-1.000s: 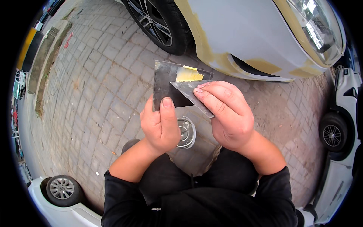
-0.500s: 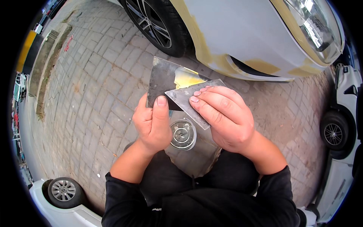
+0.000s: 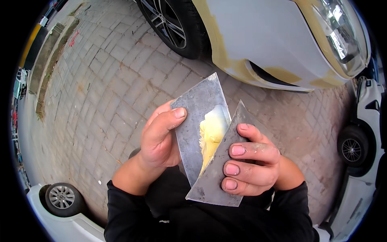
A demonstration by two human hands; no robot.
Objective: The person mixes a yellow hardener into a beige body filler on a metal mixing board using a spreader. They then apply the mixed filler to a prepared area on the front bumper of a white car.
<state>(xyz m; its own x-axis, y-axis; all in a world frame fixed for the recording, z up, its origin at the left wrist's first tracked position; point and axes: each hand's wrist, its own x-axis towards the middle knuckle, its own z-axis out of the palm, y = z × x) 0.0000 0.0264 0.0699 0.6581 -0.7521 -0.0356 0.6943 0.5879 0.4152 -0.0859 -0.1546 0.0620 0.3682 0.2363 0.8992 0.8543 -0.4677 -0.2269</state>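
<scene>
A flat grey metal spreader (image 3: 193, 97) is gripped by my left hand (image 3: 159, 137), thumb on its face and fingers behind it. On that spreader lies a lump of pale yellow paste (image 3: 211, 135), whiter at its upper edge. My right hand (image 3: 254, 161) is closed on a second grey spreader (image 3: 209, 189), fingertips across its face and thumb hidden behind. This second spreader is tilted, its long edge against the paste and over part of the first one.
A car front (image 3: 262, 36) with yellowish patches and a dark wheel (image 3: 169, 28) stands ahead of me. Other white cars are at right (image 3: 367, 101) and lower left (image 3: 64, 222). Brick paving (image 3: 100, 101) surrounds me, with a concrete kerb (image 3: 50, 64) at left.
Both spreaders have come lower and turned steeply upright. My right hand has rotated, its fingertips now showing over the spreader's face. More paste shows, and the round tin beneath is now hidden.
</scene>
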